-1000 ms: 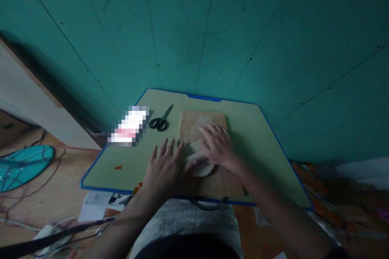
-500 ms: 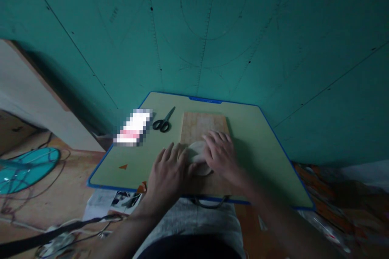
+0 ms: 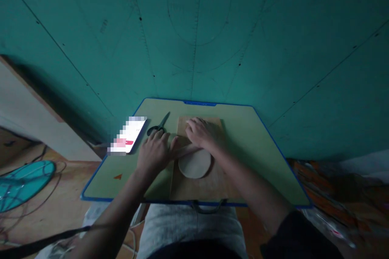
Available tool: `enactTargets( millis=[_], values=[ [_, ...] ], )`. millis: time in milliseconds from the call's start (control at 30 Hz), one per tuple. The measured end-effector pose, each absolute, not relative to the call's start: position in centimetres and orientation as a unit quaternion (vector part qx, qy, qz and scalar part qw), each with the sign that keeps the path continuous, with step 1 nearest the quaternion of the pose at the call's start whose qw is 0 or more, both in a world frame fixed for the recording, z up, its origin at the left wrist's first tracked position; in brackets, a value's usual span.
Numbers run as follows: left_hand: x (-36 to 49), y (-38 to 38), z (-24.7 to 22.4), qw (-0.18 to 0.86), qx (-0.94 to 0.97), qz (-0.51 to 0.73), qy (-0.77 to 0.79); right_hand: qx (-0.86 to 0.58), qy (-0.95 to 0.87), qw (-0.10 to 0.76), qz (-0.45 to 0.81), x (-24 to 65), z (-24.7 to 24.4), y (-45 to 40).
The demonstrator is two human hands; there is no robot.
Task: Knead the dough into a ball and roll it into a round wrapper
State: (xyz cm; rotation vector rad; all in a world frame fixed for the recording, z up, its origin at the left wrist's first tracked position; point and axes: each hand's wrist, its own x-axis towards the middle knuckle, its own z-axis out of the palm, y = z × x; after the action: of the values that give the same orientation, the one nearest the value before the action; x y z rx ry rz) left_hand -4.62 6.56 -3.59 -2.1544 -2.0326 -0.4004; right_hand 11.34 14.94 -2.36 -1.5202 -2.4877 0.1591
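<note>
A pale round disc, apparently dough (image 3: 195,165), lies flat on a wooden board (image 3: 199,189). Across the disc's far edge runs a pale rod, like a rolling pin (image 3: 187,151). My left hand (image 3: 156,148) holds the rod's left end beyond the board's left side, its fingers bent and slightly apart. Over the rod's right end is my right hand (image 3: 201,133), fingers curled close together above the board; its palm hides that end. Black-handled scissors (image 3: 161,125) lie just beyond my left fingertips.
The blue-edged table (image 3: 252,145) carries a lit phone (image 3: 129,135), partly pixelated, at its left edge, and a small orange scrap (image 3: 118,177). A green wall (image 3: 194,28) stands behind. A dark handle (image 3: 208,209) sticks out at the near edge.
Both hands have moved away from my body with the rod, my left hand also coming nearer the scissors. The disc, partly covered before, now shows almost whole. The view has shifted slightly.
</note>
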Motion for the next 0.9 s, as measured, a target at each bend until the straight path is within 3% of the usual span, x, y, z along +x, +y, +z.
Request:
enactTargets(
  millis=[167,433,700,900],
  values=[
    [-3.6,4.0,-4.1,0.083,-0.731,-0.119,-0.666,-0.496,-0.857,0.140,0.001,13.2,-3.1,11.2],
    [-0.2,-3.4,-5.8,0.080,-0.756,-0.198,-0.619,-0.421,-0.897,0.133,-0.024,15.9,-3.9,7.2],
    [-3.9,1.6,-5.2,0.039,-0.700,-0.140,-0.699,-0.426,-0.896,0.110,0.063,9.2,-3.3,14.4],
    [-5.4,2.9,-5.0,0.034,-0.680,-0.134,-0.720,-0.444,-0.889,0.099,0.053,7.7,-2.6,15.3]
  ],
)
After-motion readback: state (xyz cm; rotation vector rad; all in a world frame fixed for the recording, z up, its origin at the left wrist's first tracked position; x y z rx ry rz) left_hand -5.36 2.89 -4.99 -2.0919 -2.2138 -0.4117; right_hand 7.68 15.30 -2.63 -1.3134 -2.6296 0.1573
